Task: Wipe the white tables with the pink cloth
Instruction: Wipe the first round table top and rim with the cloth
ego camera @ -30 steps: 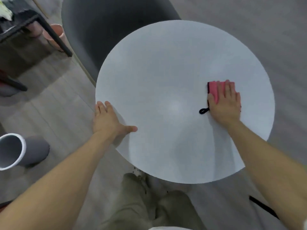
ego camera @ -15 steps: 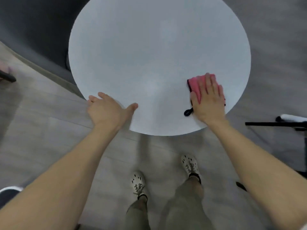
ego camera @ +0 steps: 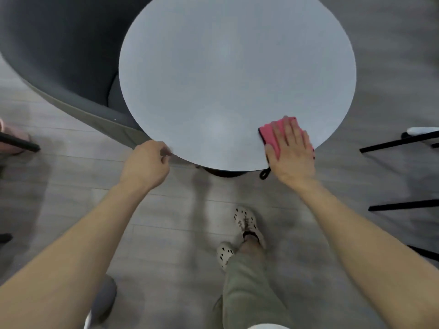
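Since half a second ago the right hand (ego camera: 292, 153) has drawn the pink cloth (ego camera: 269, 136) back to the near right edge of the round white table (ego camera: 225, 67). It lies flat on the cloth, fingers straight and together, pressing it down. The cloth's black loop (ego camera: 264, 174) hangs over the rim. The left hand (ego camera: 146, 163) has curled its fingers at the near left rim; motion blur hides whether it grips the rim or only touches it. A dark chair (ego camera: 59, 55) stands at the far left.
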`<action>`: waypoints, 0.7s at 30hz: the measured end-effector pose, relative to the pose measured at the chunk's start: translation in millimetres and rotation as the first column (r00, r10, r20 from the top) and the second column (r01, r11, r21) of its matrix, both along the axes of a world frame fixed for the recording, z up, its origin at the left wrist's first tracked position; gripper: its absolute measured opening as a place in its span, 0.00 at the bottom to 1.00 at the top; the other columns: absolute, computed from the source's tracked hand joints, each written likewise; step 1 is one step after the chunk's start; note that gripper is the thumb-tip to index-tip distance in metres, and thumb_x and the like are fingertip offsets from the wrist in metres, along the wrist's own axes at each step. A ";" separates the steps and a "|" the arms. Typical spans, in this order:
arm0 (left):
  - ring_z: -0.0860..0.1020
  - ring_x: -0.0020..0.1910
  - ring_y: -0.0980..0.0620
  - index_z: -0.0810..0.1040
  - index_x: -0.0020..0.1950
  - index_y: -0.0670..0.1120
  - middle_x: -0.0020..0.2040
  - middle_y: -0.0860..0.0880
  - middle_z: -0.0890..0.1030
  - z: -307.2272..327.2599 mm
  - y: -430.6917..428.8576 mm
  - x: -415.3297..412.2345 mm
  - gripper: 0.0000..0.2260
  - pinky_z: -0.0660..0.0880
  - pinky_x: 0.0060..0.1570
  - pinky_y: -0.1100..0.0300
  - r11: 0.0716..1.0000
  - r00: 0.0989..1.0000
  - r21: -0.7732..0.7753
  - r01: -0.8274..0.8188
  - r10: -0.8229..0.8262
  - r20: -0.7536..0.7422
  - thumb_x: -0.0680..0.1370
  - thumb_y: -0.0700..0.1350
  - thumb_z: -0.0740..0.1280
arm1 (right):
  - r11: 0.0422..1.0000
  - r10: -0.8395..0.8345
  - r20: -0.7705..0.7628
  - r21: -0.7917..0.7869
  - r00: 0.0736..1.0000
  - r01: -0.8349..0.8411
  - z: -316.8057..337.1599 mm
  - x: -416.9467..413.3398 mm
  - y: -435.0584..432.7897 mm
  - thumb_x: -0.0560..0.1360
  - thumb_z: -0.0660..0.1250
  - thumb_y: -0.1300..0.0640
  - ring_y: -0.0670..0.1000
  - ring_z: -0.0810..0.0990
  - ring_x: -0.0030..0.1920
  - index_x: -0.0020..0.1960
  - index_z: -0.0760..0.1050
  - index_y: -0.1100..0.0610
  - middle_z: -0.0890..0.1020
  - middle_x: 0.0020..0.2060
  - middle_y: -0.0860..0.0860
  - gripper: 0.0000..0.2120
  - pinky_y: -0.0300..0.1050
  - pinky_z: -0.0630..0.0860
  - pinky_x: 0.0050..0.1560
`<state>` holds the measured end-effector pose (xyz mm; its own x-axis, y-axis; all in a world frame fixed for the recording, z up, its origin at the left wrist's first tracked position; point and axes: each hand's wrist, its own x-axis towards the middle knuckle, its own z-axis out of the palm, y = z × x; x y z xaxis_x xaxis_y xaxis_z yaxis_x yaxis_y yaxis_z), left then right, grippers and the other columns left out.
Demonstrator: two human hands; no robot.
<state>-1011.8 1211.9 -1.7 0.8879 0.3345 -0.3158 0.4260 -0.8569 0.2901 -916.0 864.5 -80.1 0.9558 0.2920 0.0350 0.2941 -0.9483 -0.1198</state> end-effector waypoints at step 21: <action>0.78 0.64 0.36 0.79 0.70 0.40 0.68 0.41 0.79 -9.6 162.1 124.2 0.25 0.77 0.59 0.41 0.809 0.827 0.215 0.547 -0.562 0.008 0.73 0.29 0.65 | 0.876 -0.482 0.039 -0.003 0.875 0.483 3.0 16.9 187.0 0.88 0.51 0.43 0.59 0.52 0.87 0.87 0.57 0.54 0.57 0.87 0.58 0.30 0.64 0.52 0.85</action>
